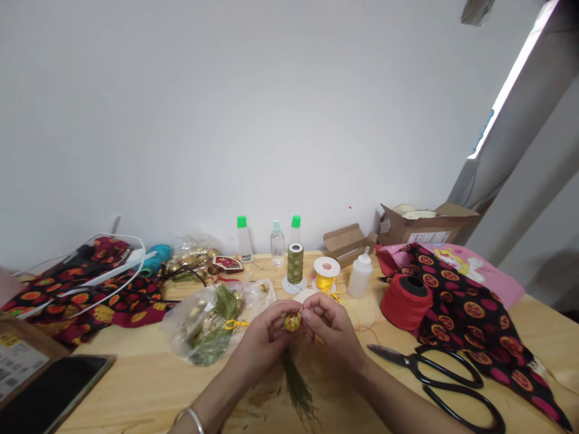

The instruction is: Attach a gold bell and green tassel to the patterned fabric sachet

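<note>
The left hand (266,331) holds a round, glossy golden bead (292,322) above an already bundled green-thread tassel (297,386); the right hand (329,320) bunches close beside, its grip hidden. Whether bead joins tassel yet, I can't tell.

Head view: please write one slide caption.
Left hand holds a golden bead with a green tassel, the right hand close beside.

left grip (270,330): fingers curled | right grip (331,324): fingers bent, thumb near forefinger | forearms (389,389): angled inward
</note>
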Available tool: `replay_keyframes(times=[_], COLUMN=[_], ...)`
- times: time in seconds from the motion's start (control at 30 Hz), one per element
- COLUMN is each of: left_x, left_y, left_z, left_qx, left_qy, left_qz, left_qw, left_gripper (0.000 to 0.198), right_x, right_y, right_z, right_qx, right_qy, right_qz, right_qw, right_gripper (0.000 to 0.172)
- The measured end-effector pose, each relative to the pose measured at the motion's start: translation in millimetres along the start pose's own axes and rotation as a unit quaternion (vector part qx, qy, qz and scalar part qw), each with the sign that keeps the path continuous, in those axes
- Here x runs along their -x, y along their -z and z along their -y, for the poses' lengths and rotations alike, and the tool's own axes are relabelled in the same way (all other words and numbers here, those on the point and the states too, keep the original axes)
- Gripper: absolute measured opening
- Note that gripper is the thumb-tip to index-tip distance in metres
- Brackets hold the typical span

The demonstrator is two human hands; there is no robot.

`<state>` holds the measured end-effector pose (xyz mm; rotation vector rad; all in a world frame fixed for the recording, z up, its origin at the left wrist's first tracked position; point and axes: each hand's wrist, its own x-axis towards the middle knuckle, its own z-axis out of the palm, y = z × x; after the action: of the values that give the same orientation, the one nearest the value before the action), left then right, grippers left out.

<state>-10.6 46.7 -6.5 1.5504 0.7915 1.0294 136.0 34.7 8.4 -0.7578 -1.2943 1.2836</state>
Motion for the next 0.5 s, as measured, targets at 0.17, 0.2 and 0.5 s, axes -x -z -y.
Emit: replay_keyframes(times=[0.17, 0.2, 0.5], left_x=[1.0, 1.1, 0.3], left_y=[1.5, 1.8, 0.2], left_z=[-0.4, -0.5, -4.3], left_qx=[-0.060, -0.068, -0.054], left_qy=[-0.027, -0.027, -0.001], left_qz=[-0.003, -0.003, -0.011], left_qw=[0.998, 0.997, 0.998], left_gripper=[0.029, 0.029, 0.030], right_x=[0.9, 1.0, -0.2], right_y=[1.2, 1.2, 3.3], right_z=[2.9, 3.2, 0.7], right_qx=[-0.001, -0.002, -0.007], right_qy=[0.000, 0.000, 0.018], right_qz=[-0.012, -0.015, -0.023], right_qw=[1.000, 1.000, 1.000], right_gripper=[0.028, 0.028, 0.025])
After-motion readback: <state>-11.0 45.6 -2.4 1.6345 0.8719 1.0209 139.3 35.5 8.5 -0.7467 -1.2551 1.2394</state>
